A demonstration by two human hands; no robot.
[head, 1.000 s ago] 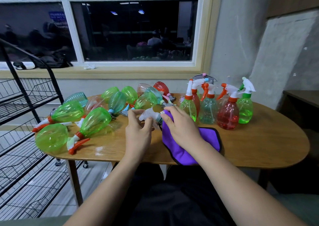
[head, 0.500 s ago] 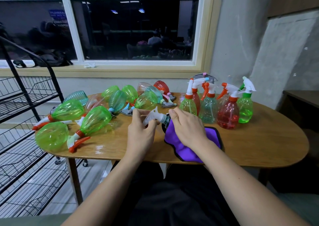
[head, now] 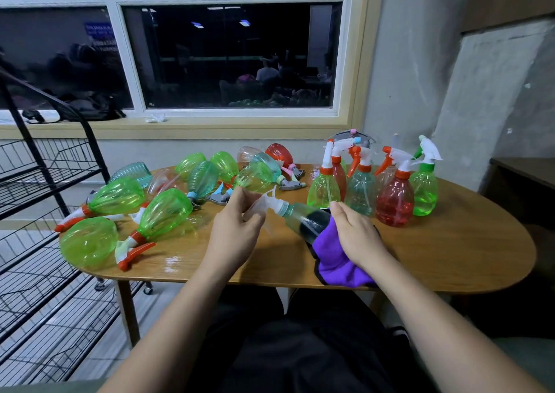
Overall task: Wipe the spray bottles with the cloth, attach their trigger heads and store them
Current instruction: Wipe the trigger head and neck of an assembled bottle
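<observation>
Spray bottle (head: pixel 300 216) is held tilted above the table (head: pixel 450 257), near its middle. Left hand (head: pixel 237 233) pinches its white trigger head (head: pixel 265 205); right hand (head: pixel 357 236) grips the purple cloth (head: pixel 336 260) round its base. Wiping appears in hand; the next move calls for checking the head is tight.

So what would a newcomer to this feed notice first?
Centre front, the left hand and right hand hold a pale clear plastic spray bottle tilted over the oval wooden table, its base wrapped in a purple cloth. Bright green plastic bottles lie scattered on the left; red, green and teal assembled bottles stand upright at the right rear.
</observation>
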